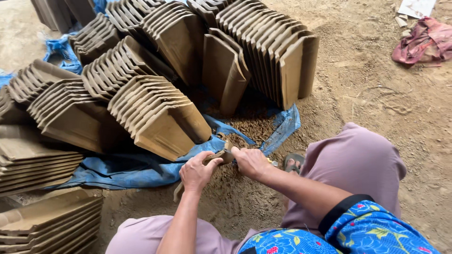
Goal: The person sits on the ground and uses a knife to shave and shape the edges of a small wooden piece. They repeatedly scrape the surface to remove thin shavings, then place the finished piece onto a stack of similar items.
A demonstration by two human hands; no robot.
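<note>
Left hand (197, 172) wraps fingers around a flat brown unfired clay tile (213, 160), held edge-up over bare dirt floor (376, 103) between the knees. Right hand (251, 162) is closed in a fist at the tile's upper edge; what it pinches, cannot tell. Rows of stacked tan clay tiles (155, 113) crowd left and ahead on a crumpled blue plastic sheet (282, 127). Open ground lies right; red cloth (423, 42) sits well apart.

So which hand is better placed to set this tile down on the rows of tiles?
Probably the left. The left hand grips the clay tile along its body and sits nearer the leaning rows of tiles. The right hand is closed at the tile's far end, seemingly around a small tool, farther from them.
</note>
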